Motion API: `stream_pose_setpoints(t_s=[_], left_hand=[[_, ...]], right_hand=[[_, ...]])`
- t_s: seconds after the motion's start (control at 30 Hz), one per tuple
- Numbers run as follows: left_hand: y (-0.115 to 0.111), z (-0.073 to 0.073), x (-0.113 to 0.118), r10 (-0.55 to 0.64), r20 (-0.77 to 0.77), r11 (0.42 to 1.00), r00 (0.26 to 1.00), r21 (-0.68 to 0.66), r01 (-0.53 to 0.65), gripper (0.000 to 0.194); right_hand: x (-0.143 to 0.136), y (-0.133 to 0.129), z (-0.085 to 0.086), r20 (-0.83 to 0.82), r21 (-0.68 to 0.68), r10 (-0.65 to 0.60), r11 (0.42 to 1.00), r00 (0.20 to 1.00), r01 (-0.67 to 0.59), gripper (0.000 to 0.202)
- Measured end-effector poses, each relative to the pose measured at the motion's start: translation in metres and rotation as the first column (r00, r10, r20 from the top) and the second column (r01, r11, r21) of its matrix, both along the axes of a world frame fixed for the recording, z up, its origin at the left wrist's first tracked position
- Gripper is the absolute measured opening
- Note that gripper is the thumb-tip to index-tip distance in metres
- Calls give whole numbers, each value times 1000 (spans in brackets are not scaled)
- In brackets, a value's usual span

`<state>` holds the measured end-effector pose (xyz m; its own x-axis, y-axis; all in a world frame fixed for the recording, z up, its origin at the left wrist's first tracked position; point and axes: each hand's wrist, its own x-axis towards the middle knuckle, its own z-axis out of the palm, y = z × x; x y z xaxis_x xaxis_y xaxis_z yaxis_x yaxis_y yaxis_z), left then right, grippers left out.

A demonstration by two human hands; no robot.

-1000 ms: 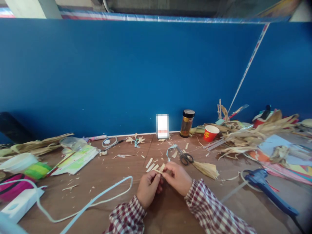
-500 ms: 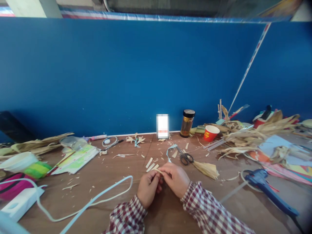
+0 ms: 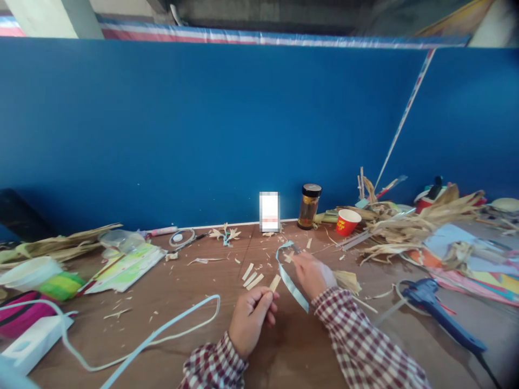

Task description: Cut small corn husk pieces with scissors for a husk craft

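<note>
My left hand [image 3: 252, 319] pinches a short pale strip of dried corn husk [image 3: 275, 283] between thumb and fingers, its end pointing up and away. My right hand [image 3: 313, 273] is closed over the handles of the scissors [image 3: 296, 249]; only a bit of blade shows beyond the fingers, and the fingertips are hidden. Just left of that hand a light blue ribbon [image 3: 292, 287] curls across the table. Several cut husk strips [image 3: 254, 281] lie beyond my left hand. A husk bundle [image 3: 347, 281] sticks out behind the right wrist.
A blue glue gun [image 3: 441, 313] lies at the right, near heaped dried husks [image 3: 409, 227]. A red paper cup [image 3: 347, 222] and a lidded jar [image 3: 310, 208] stand at the back. A white cable [image 3: 162, 337] loops at the left. The blue partition [image 3: 243, 124] bounds the table.
My right hand has left the husk strip and moved right and forward onto the scissors. The left hand keeps the strip, now tilted upward. More of the blue ribbon shows.
</note>
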<state>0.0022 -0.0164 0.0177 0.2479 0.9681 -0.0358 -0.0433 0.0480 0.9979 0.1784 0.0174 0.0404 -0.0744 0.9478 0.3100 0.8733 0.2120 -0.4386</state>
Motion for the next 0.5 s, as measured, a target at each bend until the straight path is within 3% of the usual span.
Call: stream_pose_setpoints(t_s=[0.03, 0.1, 0.23, 0.33, 0.5], left_hand=[[0, -1, 1, 9, 26, 1000, 1000, -19, -9, 32], [2, -4, 1, 70, 76, 995, 995, -72, -64, 33], [11, -9, -1, 199, 128, 974, 972, -139, -181, 34], [11, -7, -1, 206, 119, 973, 971, -128, -191, 31], [5, -3, 1, 107, 37, 994, 994, 8, -108, 28]], right_hand=[[5, 3, 0, -11, 55, -64, 996, 998, 64, 30], [8, 4, 2, -77, 137, -64, 988, 995, 74, 30], [-13, -9, 8, -281, 189, 176, 974, 944, -125, 29], [-31, -19, 8, -501, 30, 232, 968, 834, -251, 30], [-38, -20, 0, -672, -230, 120, 904, 731, -360, 35]])
